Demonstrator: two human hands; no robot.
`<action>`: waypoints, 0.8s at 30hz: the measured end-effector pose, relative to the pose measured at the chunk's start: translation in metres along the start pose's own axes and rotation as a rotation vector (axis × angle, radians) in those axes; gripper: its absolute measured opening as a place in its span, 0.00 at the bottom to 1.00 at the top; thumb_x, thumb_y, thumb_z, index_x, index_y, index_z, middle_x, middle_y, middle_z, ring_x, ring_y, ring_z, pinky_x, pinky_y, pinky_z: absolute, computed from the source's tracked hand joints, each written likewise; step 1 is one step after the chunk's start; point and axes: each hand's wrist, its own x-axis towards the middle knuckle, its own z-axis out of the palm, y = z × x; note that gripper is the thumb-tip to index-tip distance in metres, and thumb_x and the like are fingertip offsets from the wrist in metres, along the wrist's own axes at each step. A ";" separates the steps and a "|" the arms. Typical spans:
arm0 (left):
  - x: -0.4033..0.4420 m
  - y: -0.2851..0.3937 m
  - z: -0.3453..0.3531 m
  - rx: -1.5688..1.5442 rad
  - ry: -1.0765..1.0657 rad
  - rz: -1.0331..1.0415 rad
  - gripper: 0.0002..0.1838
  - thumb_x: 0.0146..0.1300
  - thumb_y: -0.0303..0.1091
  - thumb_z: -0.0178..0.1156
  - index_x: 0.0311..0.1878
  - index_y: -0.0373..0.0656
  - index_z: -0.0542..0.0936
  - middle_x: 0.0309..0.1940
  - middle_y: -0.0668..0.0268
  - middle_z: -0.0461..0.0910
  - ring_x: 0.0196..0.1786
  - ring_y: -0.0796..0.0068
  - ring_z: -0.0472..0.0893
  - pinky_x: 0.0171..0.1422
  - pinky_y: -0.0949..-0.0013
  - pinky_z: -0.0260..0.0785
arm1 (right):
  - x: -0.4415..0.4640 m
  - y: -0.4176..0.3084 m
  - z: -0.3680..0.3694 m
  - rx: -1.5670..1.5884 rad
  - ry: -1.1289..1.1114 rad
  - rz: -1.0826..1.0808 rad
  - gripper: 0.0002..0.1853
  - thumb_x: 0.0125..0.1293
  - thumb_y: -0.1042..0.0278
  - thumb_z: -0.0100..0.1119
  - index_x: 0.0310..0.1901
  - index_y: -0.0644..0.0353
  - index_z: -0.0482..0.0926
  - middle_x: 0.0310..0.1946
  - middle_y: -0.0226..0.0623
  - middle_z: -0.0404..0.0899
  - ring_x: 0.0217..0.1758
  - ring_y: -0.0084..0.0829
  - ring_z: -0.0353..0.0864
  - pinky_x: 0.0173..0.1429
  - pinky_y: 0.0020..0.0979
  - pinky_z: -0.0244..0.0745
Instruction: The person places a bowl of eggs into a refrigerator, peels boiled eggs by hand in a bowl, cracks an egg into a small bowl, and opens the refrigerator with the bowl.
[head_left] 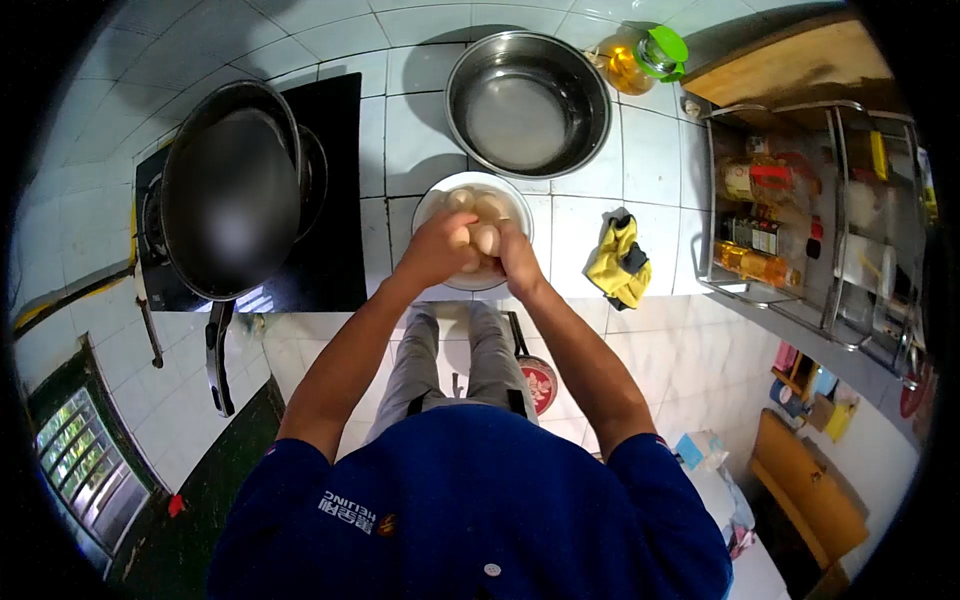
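A white bowl (424,212) stands near the counter's front edge and contains several pale, egg-shaped things that look like eggs (489,207). Both of my hands reach into it. My left hand (438,247) comes over the left rim, its fingers curled against the eggs. From the right side, my right hand (519,262) closes on a light egg (485,239) near the middle of the bowl. My fingertips are partly hidden among the eggs. Just behind the bowl sits a large metal basin (517,122) with a cloudy-looking bottom.
A dark frying pan (232,190) rests on the black cooktop (335,240) at left, handle toward me. A yellow and black cloth (620,262) lies to the right. Behind are a green-lidded oil jug (640,65) and, far right, a metal rack (835,230) with bottles.
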 end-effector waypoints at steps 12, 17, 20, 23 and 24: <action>-0.016 0.013 -0.013 -0.519 -0.105 -0.123 0.22 0.59 0.38 0.65 0.55 0.40 0.79 0.48 0.59 0.77 0.51 0.69 0.77 0.57 0.69 0.69 | -0.012 -0.022 0.005 0.482 -0.263 0.223 0.16 0.72 0.48 0.46 0.34 0.49 0.74 0.20 0.22 0.72 0.17 0.15 0.65 0.18 0.17 0.52; -0.019 0.008 -0.007 -0.585 -0.022 -0.002 0.21 0.61 0.38 0.64 0.56 0.41 0.79 0.48 0.61 0.78 0.48 0.72 0.78 0.53 0.70 0.71 | -0.012 -0.025 0.002 0.880 -0.261 0.492 0.16 0.73 0.51 0.45 0.34 0.52 0.73 0.22 0.26 0.73 0.20 0.17 0.69 0.20 0.18 0.57; -0.023 0.016 -0.010 -0.911 -0.068 -0.324 0.20 0.60 0.36 0.65 0.55 0.42 0.79 0.42 0.67 0.79 0.43 0.80 0.79 0.47 0.71 0.73 | -0.022 -0.048 0.014 0.852 -0.110 0.458 0.15 0.73 0.51 0.46 0.40 0.55 0.73 0.26 0.28 0.75 0.21 0.19 0.71 0.20 0.18 0.60; -0.021 0.012 -0.008 -0.906 -0.054 -0.440 0.19 0.60 0.39 0.65 0.52 0.43 0.80 0.41 0.68 0.80 0.39 0.82 0.79 0.42 0.72 0.73 | -0.023 -0.050 0.013 0.799 -0.043 0.436 0.15 0.73 0.53 0.45 0.46 0.56 0.72 0.29 0.32 0.76 0.21 0.22 0.72 0.20 0.19 0.61; -0.021 0.013 -0.008 -0.908 -0.051 -0.448 0.19 0.60 0.39 0.65 0.52 0.43 0.80 0.41 0.68 0.80 0.39 0.82 0.79 0.42 0.72 0.73 | -0.019 -0.039 0.006 0.808 -0.145 0.427 0.15 0.73 0.53 0.45 0.46 0.56 0.72 0.29 0.33 0.77 0.21 0.22 0.72 0.19 0.18 0.61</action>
